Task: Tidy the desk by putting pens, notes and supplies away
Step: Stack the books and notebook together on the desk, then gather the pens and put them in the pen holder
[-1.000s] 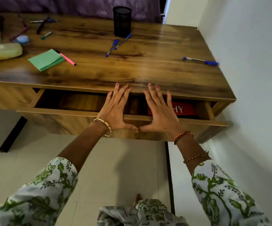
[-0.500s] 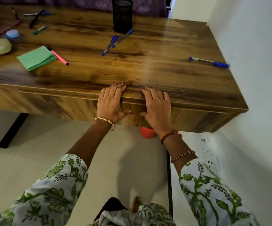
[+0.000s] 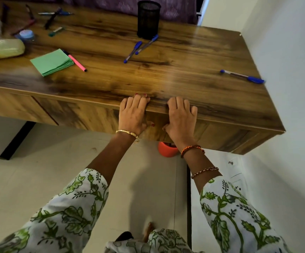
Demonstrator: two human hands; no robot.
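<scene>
Head cam: both hands lie flat against the front edge of the desk, side by side w/ a small gap between them. Left hand has fingers straight & close together, tips hooked just over the top edge, thumb on the drawer front. Right hand is likewise flat, fingers slightly spread over the edge, thumb on the front panel; neither holds anything. Drawer front sits flush under the top. On the desk: black mesh pen cup at the back, two blue pens crossing just in front of it, another blue pen well apart near the right side by the wall. Green note pad at left w/ a pink pen touching its right edge. Far left corner holds several more pens, a small round blue item, prob. a tape roll or lid, blurred, & a pale yellow-green pouch. Orange object on the floor under the desk
</scene>
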